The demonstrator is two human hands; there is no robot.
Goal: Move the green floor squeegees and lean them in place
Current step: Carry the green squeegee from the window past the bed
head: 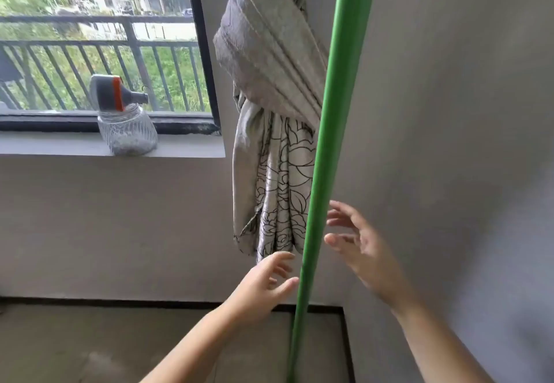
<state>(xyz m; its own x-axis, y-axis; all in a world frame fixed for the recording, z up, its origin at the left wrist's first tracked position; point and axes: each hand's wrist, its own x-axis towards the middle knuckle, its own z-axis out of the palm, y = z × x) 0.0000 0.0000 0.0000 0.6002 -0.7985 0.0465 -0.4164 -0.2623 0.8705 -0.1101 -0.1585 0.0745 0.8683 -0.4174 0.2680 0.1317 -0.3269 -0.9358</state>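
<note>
A long green squeegee handle (325, 143) runs nearly upright from the bottom of the view to the top, leaning toward the wall corner. Its head is out of view below. A thin second green pole edge (290, 349) shows just behind it low down. My left hand (263, 286) is open just left of the handle, fingertips close to it without gripping. On the handle's right my right hand (356, 241) has its fingers spread, a small gap away.
A knotted grey curtain (269, 83) with a flower pattern hangs behind the handle. A clear spray bottle (126, 122) stands on the window sill (60, 146) at left. Grey walls (449, 113) meet in a corner at right; bare floor (120, 343) lies below.
</note>
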